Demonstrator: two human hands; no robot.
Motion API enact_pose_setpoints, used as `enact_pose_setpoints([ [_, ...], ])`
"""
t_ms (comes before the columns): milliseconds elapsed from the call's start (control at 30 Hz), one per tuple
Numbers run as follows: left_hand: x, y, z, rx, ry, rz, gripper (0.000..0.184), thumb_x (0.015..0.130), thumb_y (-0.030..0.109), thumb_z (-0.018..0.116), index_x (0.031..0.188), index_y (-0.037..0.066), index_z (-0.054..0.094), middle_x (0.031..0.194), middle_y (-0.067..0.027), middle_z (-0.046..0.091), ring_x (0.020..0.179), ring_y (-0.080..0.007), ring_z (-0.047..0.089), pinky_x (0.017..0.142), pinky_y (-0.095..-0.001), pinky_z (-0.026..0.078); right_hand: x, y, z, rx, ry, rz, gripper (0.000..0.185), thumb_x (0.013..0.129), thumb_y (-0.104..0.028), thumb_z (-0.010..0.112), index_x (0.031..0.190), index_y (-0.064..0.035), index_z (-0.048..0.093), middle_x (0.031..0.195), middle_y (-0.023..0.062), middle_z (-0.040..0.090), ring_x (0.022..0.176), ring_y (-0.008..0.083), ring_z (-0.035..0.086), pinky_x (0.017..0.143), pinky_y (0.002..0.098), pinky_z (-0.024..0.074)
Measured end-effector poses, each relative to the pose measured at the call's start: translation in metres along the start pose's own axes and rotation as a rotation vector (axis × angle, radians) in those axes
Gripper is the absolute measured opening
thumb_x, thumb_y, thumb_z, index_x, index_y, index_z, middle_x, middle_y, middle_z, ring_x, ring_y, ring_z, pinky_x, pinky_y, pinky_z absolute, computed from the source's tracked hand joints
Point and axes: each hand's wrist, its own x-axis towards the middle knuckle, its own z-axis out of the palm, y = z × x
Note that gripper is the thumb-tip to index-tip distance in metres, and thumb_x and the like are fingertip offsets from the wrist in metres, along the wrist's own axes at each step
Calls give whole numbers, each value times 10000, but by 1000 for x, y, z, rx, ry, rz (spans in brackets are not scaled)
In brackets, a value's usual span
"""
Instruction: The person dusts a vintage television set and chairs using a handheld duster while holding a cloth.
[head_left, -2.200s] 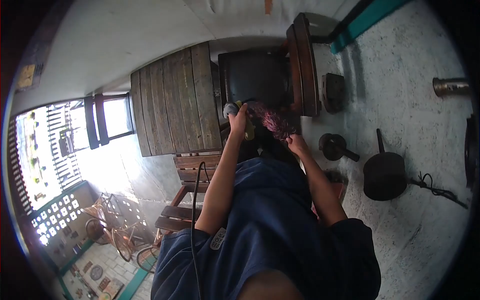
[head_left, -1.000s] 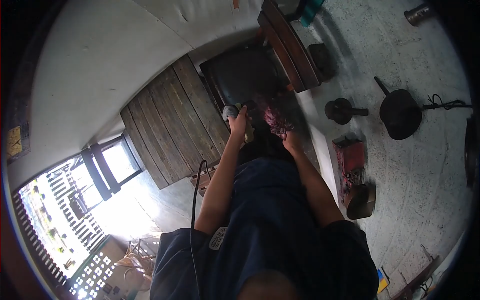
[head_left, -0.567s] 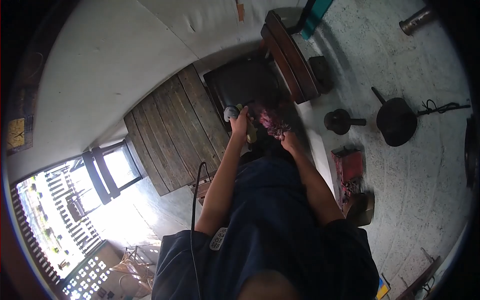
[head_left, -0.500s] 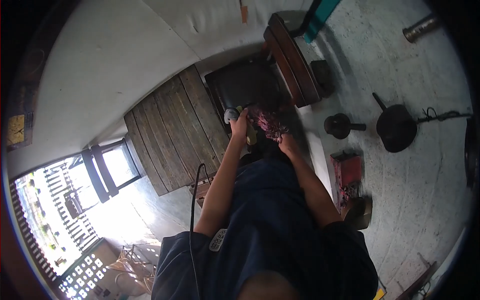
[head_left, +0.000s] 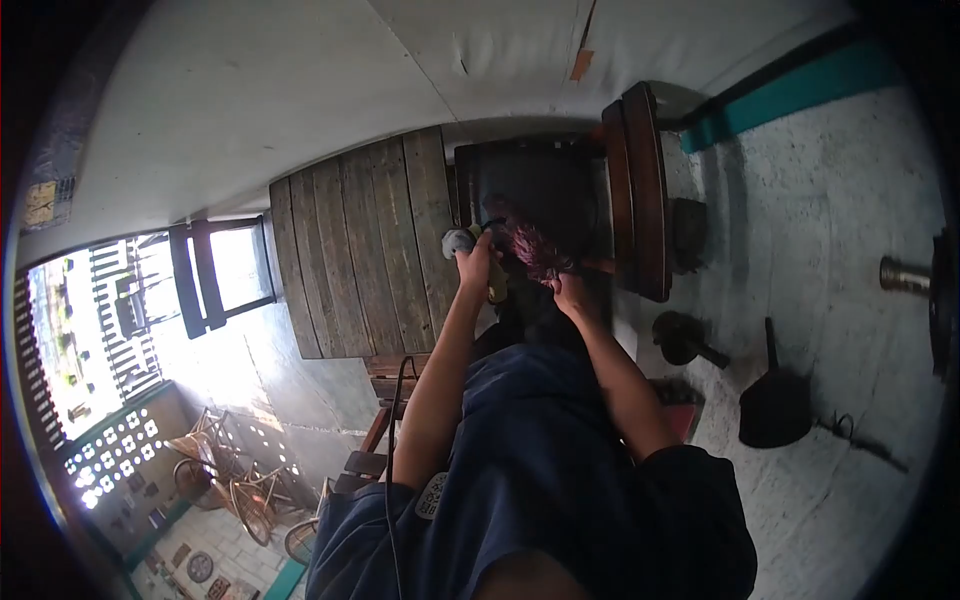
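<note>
View turned; right hand grips duster.

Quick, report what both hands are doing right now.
Left hand: closed around a yellow-and-grey object, too unclear to name.
Right hand: closed on the near end of a fluffy reddish duster.

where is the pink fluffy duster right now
In the head view, the duster is near the middle, its near end in the right hand and its far end at the dark chair seat, right of the left hand.
</note>
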Motion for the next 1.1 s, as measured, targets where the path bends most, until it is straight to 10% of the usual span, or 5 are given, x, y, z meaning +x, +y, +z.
enact_pose_setpoints([
  [167, 19, 24, 21, -39, 82, -3, 219, 857, 221, 692, 857, 71, 533, 710, -26, 549, 571, -146, 576, 496, -306, 468, 39, -23, -5, 188, 416, -160, 353, 905, -203, 544, 1196, -6, 507, 1155, 309, 566, 1041, 470, 561, 871, 530, 463],
  [600, 63, 61, 70, -79, 134, 47, 203, 865, 209, 679, 881, 75, 528, 731, -29, 562, 603, -131, 579, 512, -293, 478, 93, -48, -73, 67, -219, 7, 344, 936, -189, 521, 1214, 14, 524, 1187, 301, 562, 1113, 451, 538, 948, 498, 437],
  [667, 66, 64, 78, -104, 81, 102, 209, 866, 237, 691, 860, 89, 544, 724, -38, 562, 622, -158, 581, 510, -357, 535, 110, -27, -22, 45, 397, -128, 275, 939, -203, 519, 1122, -3, 568, 1061, 287, 623, 1004, 445, 599, 863, 500, 489],
  [1000, 64, 74, 118, -72, 107, 57, 211, 861, 245, 693, 832, 94, 550, 697, -25, 550, 606, -144, 574, 511, -319, 491, 113, -26, -47, 112, 876, -264, 226, 924, -175, 498, 1056, -24, 603, 984, 283, 638, 926, 441, 623, 810, 501, 498],
  [1100, 66, 71, 134, -38, 71, 67, 197, 860, 230, 695, 834, 97, 552, 695, -26, 548, 597, -145, 575, 512, -307, 476, 112, -7, -59, 203, 131, -4, 357, 920, -179, 531, 1230, -2, 538, 1197, 286, 568, 1108, 440, 550, 939, 480, 458],
])
